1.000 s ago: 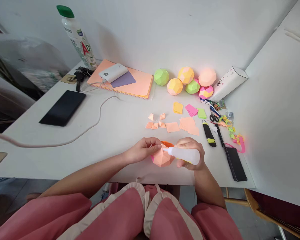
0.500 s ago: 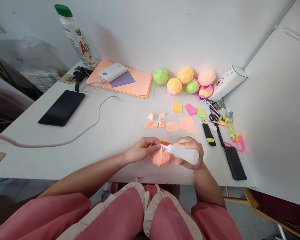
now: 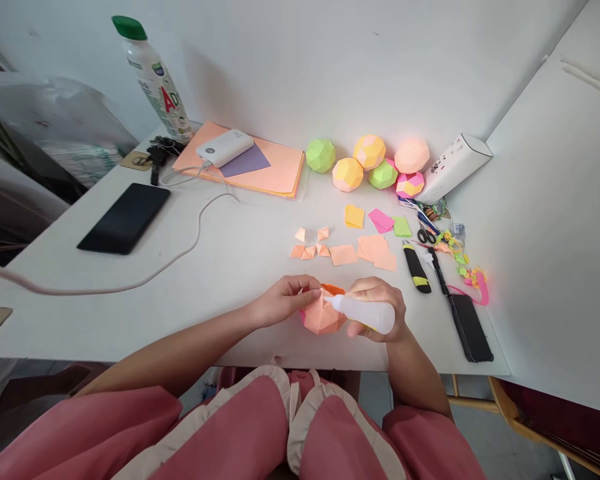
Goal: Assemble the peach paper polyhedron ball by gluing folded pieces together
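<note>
A faceted paper ball (image 3: 323, 319), mostly peach with pink and orange showing at its edges, is near the front of the white table. My left hand (image 3: 286, 300) pinches its upper left edge between thumb and fingers. Wrapped in my right hand (image 3: 380, 300) is a white squeeze glue bottle (image 3: 367, 313), tilted with its thin nozzle pointing left at the ball's top. Just beyond are small folded peach paper pieces (image 3: 309, 252) and flat peach squares (image 3: 375, 250).
Finished paper balls (image 3: 347, 174) line the wall beside a white box (image 3: 457, 167). To the right are a utility knife (image 3: 417, 268), scissors (image 3: 427, 236) and a black phone (image 3: 470, 327). Leftward lie a tablet (image 3: 124, 219), a cable and a power bank (image 3: 225, 147) on paper sheets.
The glue bottle has shifted slightly left and down with my right hand, its nozzle still by the ball's top. My left hand keeps its pinch on the ball.
</note>
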The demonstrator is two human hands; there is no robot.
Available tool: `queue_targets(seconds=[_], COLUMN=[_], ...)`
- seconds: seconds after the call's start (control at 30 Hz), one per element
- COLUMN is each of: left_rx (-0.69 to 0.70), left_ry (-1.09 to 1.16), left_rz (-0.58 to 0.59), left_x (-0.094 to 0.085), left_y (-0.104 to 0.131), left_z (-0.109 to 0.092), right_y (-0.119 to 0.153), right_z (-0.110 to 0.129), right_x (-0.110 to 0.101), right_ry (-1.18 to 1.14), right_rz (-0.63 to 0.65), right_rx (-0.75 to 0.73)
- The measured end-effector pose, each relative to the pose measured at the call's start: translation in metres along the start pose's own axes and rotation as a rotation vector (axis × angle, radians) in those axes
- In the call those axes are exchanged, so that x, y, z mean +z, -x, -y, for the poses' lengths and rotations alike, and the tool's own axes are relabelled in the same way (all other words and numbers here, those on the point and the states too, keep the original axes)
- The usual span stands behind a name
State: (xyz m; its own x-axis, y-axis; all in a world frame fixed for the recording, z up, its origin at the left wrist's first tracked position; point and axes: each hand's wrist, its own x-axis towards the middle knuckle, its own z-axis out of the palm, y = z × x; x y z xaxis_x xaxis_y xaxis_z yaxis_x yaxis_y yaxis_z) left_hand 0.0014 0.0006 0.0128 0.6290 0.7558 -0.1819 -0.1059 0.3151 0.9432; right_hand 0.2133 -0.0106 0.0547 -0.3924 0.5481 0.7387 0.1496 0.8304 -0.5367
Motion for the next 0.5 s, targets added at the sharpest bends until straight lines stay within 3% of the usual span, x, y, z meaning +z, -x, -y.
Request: queue_targets(seconds=[0.5], left_rx=[-0.006], left_ry=[0.002], left_rz=[0.000], left_x=[0.0017], left_y=[0.0004], left_z=[0.0005], right_y=[0.0013], right_z=[0.0006], right_x=[0.0002], right_ry=[-0.011], right_rz=[-0.009], right_rx=[0.002])
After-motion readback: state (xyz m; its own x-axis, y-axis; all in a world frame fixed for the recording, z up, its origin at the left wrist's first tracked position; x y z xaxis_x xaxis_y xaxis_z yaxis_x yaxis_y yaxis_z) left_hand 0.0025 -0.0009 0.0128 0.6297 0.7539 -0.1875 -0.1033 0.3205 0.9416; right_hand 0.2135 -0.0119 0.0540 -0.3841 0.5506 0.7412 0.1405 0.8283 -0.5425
